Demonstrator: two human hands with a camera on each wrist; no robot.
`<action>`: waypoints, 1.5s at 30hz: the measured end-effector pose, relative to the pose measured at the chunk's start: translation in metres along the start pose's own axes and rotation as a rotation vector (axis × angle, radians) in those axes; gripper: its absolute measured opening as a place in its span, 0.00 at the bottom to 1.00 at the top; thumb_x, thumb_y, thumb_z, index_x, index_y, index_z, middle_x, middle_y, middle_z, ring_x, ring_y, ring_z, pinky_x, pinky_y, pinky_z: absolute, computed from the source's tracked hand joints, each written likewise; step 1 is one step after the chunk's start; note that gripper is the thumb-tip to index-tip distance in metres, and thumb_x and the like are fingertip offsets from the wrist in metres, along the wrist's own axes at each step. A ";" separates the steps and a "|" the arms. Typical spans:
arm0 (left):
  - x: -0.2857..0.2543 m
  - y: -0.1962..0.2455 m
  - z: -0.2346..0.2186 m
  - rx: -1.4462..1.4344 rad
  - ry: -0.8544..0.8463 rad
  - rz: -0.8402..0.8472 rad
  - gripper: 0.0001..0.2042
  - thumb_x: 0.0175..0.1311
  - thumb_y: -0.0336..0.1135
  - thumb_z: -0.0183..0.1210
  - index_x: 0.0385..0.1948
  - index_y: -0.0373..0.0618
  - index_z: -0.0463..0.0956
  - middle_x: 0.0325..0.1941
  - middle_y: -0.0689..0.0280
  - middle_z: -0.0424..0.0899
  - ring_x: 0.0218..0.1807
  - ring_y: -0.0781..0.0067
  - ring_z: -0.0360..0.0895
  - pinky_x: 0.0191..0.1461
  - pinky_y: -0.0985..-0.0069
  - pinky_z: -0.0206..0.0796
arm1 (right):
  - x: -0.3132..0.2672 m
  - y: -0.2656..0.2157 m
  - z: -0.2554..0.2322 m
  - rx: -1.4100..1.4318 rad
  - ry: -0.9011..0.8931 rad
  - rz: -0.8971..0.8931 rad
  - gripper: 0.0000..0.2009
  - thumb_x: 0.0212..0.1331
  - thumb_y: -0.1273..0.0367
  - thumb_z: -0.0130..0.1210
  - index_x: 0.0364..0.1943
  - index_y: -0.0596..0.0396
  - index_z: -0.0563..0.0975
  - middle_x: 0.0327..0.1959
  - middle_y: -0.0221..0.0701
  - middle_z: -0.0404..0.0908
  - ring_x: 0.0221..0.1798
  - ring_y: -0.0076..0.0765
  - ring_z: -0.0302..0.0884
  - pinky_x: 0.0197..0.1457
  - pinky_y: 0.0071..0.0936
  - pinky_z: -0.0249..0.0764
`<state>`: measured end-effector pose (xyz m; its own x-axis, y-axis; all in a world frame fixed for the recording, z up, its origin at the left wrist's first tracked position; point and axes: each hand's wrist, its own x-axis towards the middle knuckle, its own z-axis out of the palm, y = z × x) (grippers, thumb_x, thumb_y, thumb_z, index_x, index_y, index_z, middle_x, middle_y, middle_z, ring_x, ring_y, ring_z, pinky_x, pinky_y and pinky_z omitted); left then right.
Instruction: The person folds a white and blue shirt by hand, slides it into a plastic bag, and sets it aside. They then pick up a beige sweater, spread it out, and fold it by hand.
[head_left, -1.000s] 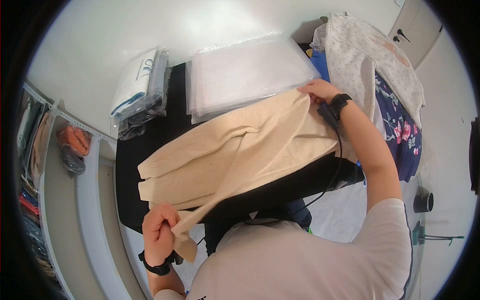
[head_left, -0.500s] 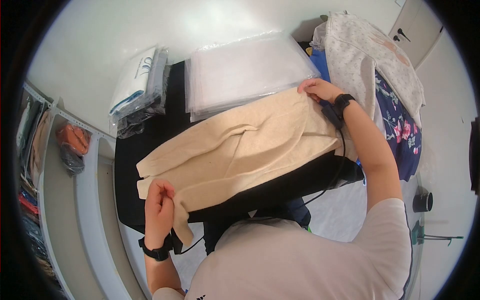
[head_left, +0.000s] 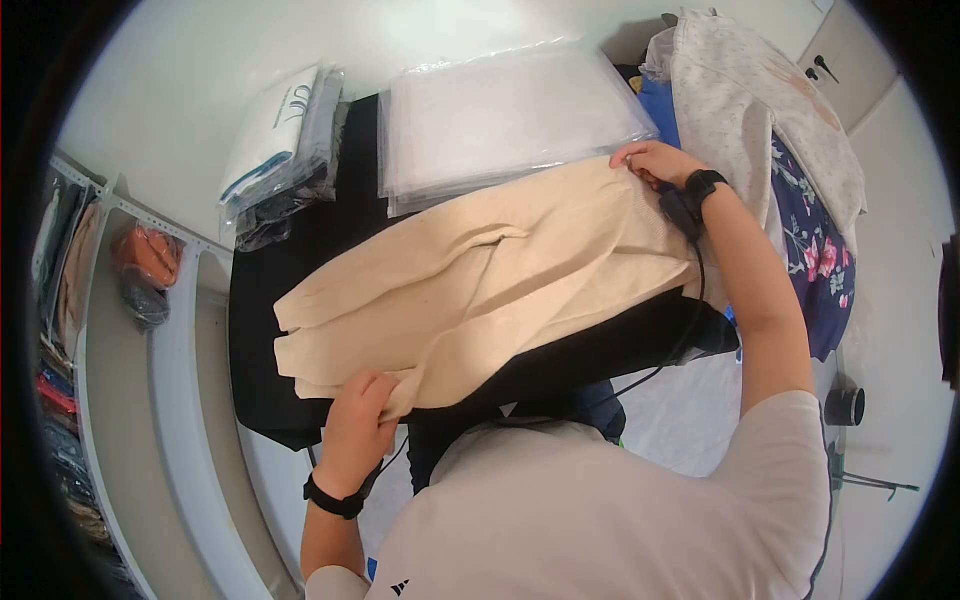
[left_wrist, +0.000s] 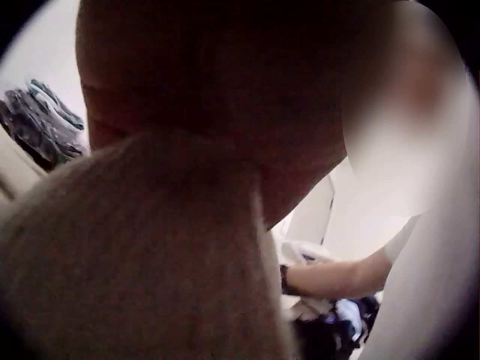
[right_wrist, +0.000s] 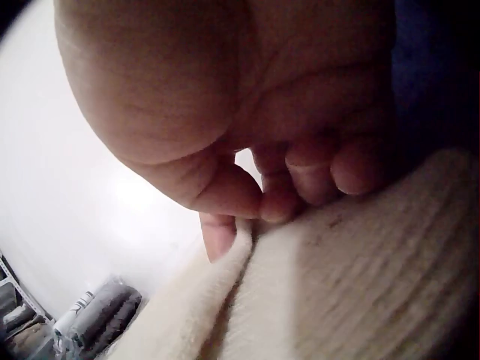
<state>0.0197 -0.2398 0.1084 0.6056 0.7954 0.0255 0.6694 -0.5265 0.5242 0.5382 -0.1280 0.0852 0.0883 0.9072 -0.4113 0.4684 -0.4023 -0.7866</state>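
Observation:
A cream knitted sweater (head_left: 430, 290) lies across the black table, one sleeve along its far side and the other slanting over its body toward me. At the near left, my left hand (head_left: 360, 425) grips this near sleeve by its end. Knit fabric (left_wrist: 142, 255) hangs from the left hand in the left wrist view, where the fingertips are hidden. My right hand (head_left: 655, 162) pinches the sweater's far right corner. In the right wrist view, the thumb and fingers (right_wrist: 232, 191) close on a fold there, with ribbed knit beneath the other fingertips.
A stack of clear plastic bags (head_left: 510, 110) lies at the back of the black table (head_left: 255, 370). Packed garments (head_left: 270, 140) sit at the back left. Speckled (head_left: 720, 100) and floral clothes (head_left: 810, 260) pile up at right. A shelf (head_left: 180, 420) stands left; a cable (head_left: 700, 290) trails from my right wrist.
My left hand has moved up and then rightward, carrying the near sleeve's end in over the sweater's lower edge. The right hand keeps its hold at the far corner. The head view has shifted slightly.

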 end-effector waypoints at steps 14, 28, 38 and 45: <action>0.055 -0.124 -0.062 -0.726 0.134 -0.442 0.27 0.56 0.27 0.59 0.59 0.42 0.61 0.46 0.65 0.72 0.48 0.76 0.69 0.53 0.80 0.62 | 0.005 0.007 -0.001 -0.081 -0.006 -0.067 0.15 0.55 0.73 0.39 0.39 0.45 0.78 0.17 0.17 0.63 0.19 0.15 0.58 0.22 0.17 0.58; 0.038 -0.127 -0.078 -0.190 0.238 -0.393 0.17 0.52 0.34 0.62 0.42 0.37 0.72 0.31 0.67 0.76 0.35 0.80 0.71 0.40 0.81 0.64 | -0.010 -0.011 0.006 -0.005 0.047 0.045 0.12 0.57 0.60 0.44 0.35 0.46 0.78 0.21 0.18 0.65 0.20 0.19 0.59 0.26 0.19 0.60; 0.049 -0.130 -0.086 -1.158 0.235 -0.590 0.14 0.67 0.45 0.49 0.42 0.43 0.71 0.34 0.69 0.79 0.38 0.79 0.77 0.43 0.82 0.68 | -0.007 -0.015 0.007 -0.353 -0.042 -0.350 0.11 0.49 0.65 0.63 0.30 0.59 0.80 0.52 0.37 0.72 0.53 0.35 0.68 0.59 0.26 0.60; 0.052 -0.139 -0.073 -0.960 0.358 -0.504 0.10 0.64 0.34 0.52 0.44 0.41 0.74 0.44 0.63 0.81 0.43 0.75 0.79 0.43 0.81 0.70 | -0.006 -0.007 0.005 -0.128 -0.001 -0.268 0.11 0.48 0.66 0.63 0.30 0.60 0.79 0.52 0.34 0.71 0.53 0.31 0.66 0.59 0.25 0.59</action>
<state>-0.0731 -0.1031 0.0987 0.1006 0.9722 -0.2115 0.1023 0.2013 0.9742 0.5297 -0.1312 0.0905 -0.0544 0.9787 -0.1978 0.5819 -0.1299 -0.8028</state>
